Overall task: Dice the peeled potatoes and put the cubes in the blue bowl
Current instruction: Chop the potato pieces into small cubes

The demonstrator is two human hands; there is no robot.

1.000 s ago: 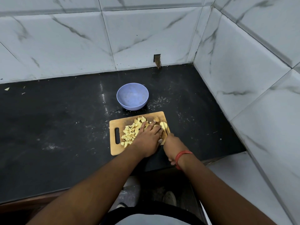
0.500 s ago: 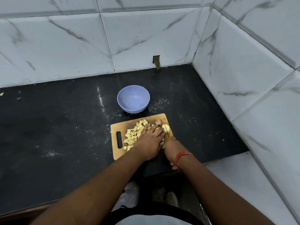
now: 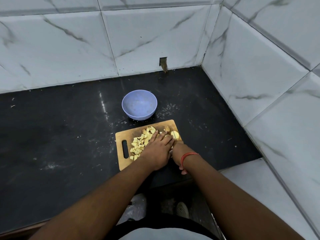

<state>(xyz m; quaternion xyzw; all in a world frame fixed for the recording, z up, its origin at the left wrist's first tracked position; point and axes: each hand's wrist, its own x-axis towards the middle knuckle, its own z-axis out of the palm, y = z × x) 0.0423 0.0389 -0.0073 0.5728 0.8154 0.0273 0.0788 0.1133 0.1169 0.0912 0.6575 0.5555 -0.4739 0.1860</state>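
Left hand (image 3: 158, 149) presses flat on the wet, slippery potato (image 3: 174, 134); right hand (image 3: 179, 151) grips the knife (image 3: 174, 136). Hold it near its flat side.

Both forearms reach forward, close together. The left hand (image 3: 158, 149) lies palm-down, fingers stretched forward. The right hand (image 3: 180, 153) is curled, apparently round a handle, mostly hidden.
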